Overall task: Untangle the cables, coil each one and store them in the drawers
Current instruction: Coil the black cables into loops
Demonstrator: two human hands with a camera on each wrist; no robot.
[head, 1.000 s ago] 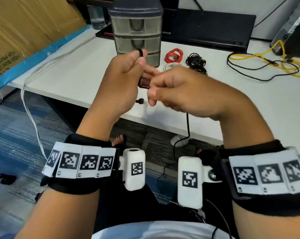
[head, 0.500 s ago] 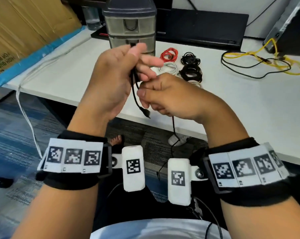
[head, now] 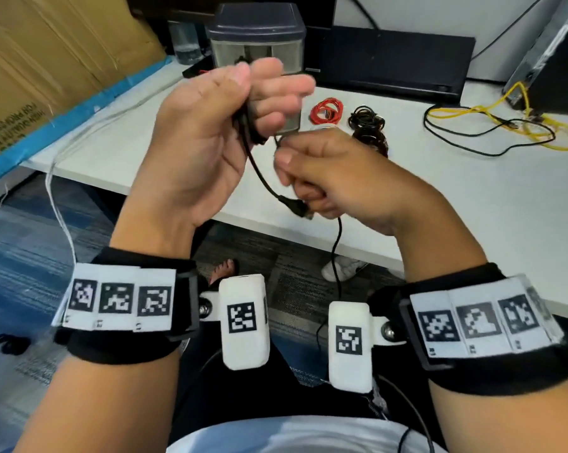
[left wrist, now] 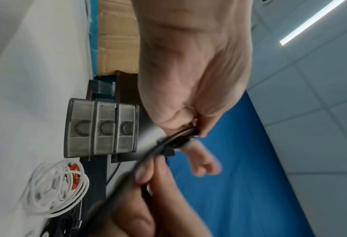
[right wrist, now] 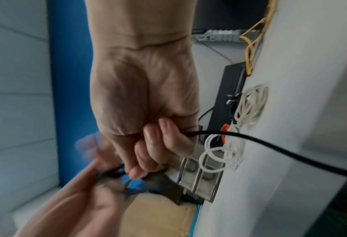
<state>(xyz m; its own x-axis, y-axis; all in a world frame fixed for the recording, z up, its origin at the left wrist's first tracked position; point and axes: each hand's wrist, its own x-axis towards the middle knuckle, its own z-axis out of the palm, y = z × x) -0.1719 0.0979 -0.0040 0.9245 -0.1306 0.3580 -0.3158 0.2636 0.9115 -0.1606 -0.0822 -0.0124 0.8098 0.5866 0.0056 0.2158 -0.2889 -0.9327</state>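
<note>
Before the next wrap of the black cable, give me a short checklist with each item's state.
1. Left hand holds the started coil of the black cable: ok.
2. Right hand grips the cable to feed it: ok.
3. Plug end hangs free of knots: ok.
4. Slack below the table edge free of snags: cannot tell.
5. Drawers open to take the coil: not ok, all three closed.
</note>
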